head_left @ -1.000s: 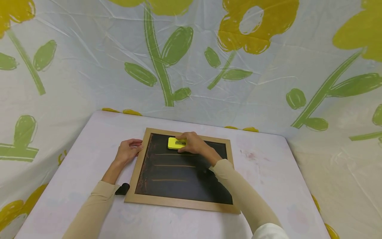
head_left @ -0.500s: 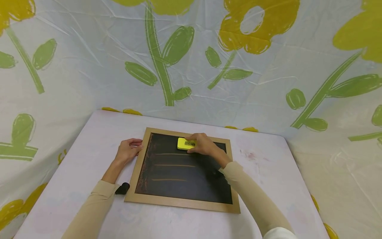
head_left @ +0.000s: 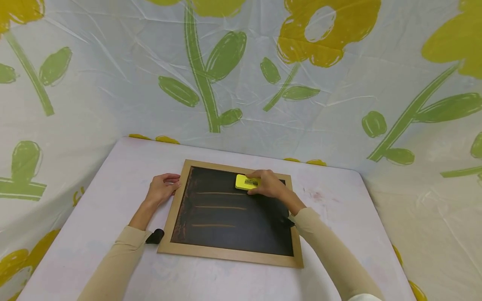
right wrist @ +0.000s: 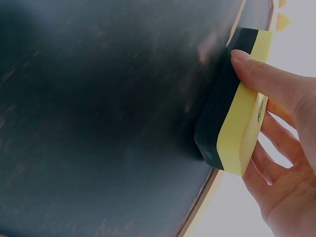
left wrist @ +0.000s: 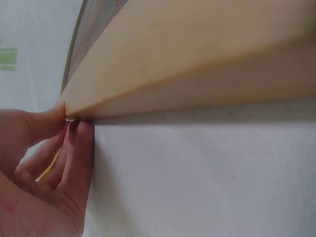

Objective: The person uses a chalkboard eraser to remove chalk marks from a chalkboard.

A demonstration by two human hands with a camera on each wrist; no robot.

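Note:
A small chalkboard (head_left: 241, 238) with a light wooden frame (head_left: 226, 255) lies flat on the table. Three thin orange chalk lines (head_left: 218, 207) run across its left and middle part. My right hand (head_left: 269, 184) holds a yellow eraser (head_left: 242, 182) near the board's upper edge, thumb on one side and fingers on the other. In the right wrist view the dark felt of the eraser (right wrist: 217, 108) faces the board. My left hand (left wrist: 44, 168) pinches the frame's left edge, its thumb against the wood and fingertips at the lower side.
A pale cloth covers the table (head_left: 335, 217), with faint reddish stains to the right of the board. Flower-printed curtains (head_left: 143, 83) hang behind and at both sides. A black rounded piece (head_left: 155, 236) sits by the left wrist.
My right hand has slid the eraser to the right along the top of the board. The left hand keeps its place at the frame, and the chalk lines look the same.

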